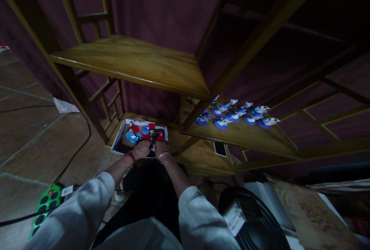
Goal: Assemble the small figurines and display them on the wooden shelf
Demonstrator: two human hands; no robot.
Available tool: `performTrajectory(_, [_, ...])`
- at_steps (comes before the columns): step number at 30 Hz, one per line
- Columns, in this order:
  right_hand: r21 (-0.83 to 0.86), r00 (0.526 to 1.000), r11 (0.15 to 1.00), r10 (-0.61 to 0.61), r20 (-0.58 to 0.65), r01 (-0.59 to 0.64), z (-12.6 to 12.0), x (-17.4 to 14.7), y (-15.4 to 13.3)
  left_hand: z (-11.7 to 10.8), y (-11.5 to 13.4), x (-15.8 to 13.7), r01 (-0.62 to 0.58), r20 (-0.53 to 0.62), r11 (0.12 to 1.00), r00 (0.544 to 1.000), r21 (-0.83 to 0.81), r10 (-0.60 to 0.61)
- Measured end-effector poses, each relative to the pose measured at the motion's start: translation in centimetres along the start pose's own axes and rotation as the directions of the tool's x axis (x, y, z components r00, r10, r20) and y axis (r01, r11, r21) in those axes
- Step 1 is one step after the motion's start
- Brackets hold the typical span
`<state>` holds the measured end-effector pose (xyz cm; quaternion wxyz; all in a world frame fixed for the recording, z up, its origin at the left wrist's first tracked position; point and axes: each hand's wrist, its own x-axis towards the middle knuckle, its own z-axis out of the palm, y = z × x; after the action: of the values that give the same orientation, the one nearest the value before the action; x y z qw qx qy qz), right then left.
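A shallow white cardboard box (116,142) stands on the low wooden shelf in front of me, with several small figurines in it. Some have red round bases, and a blue figurine (133,137) lies toward the left. Over the box's front edge, my left hand (141,150) has its fingers closed, a red beaded bracelet at the wrist. Close beside it is my right hand (161,148), also closed, with a pale bracelet. Between the two hands shows a small dark-and-white figurine (153,147), which both appear to grip; the fingertips are partly hidden.
Several figurines on blue bases (222,122) stand in rows on the right shelf (245,138). Below them lies a phone (220,148). An upper wooden shelf (130,59) overhangs the box. At right is a black stool (257,223); a green power strip (47,203) lies on the floor.
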<state>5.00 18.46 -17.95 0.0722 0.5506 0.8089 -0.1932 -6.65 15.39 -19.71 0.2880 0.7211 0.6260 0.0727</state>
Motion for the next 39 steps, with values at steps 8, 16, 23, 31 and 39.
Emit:
performTrajectory(8, [-0.007, 1.000, 1.000, 0.017, 0.023, -0.017, 0.0, 0.3, -0.1, 0.0, 0.2, 0.1, 0.064, 0.031, 0.997, 0.997, 0.033, -0.065])
performTrajectory(16, [-0.006, 1.000, 1.000, 0.018, -0.005, -0.018, 0.7, 0.5, 0.0, 0.5, -0.3, 0.4, 0.044, -0.005, 0.999, 0.999, -0.009, -0.044])
performTrajectory(23, [-0.014, 0.999, 0.999, -0.032, -0.018, 0.031, 0.8, 0.5, 0.4, -0.6, -1.7, 0.1, 0.040, -0.011, 0.989, 0.999, -0.142, -0.042])
performTrajectory(31, [0.074, 0.998, 0.995, -0.058, -0.038, 0.061, 0.6, 0.2, 0.4, -3.0, -5.0, -1.4, 0.167, -0.052, 0.971, 0.983, -0.171, -0.178])
performTrajectory(39, [0.112, 0.990, 0.986, -0.112, -0.080, 0.120, 0.8, 0.2, 0.6, -4.0, -5.9, -2.4, 0.305, -0.108, 0.952, 0.948, 0.026, -0.300])
